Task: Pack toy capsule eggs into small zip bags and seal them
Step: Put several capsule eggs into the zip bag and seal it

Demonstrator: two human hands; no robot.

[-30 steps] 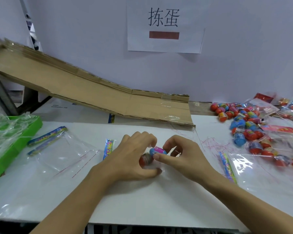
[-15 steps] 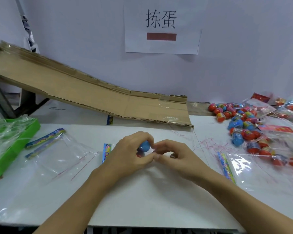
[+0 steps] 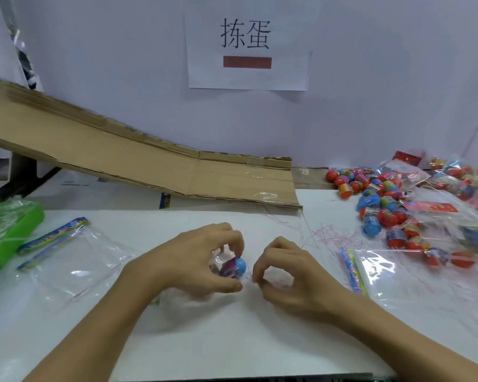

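Egg [image 3: 236,267] now sits inside the bag [image 3: 218,260], gripped by left hand [image 3: 196,260]. Right hand [image 3: 284,274] has pulled apart, thumb and forefinger pinching the bag's edge. Sealing likely next.

A white paper sign [image 3: 247,51] taped to the wall reads "拣蛋" in black characters above a plain red-brown bar.

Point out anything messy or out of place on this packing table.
Thin red strips lie scattered loose on the white table, right of the hands. The capsule eggs sprawl in an unsorted heap among bags at the right. Nothing looks damaged or spilled otherwise.
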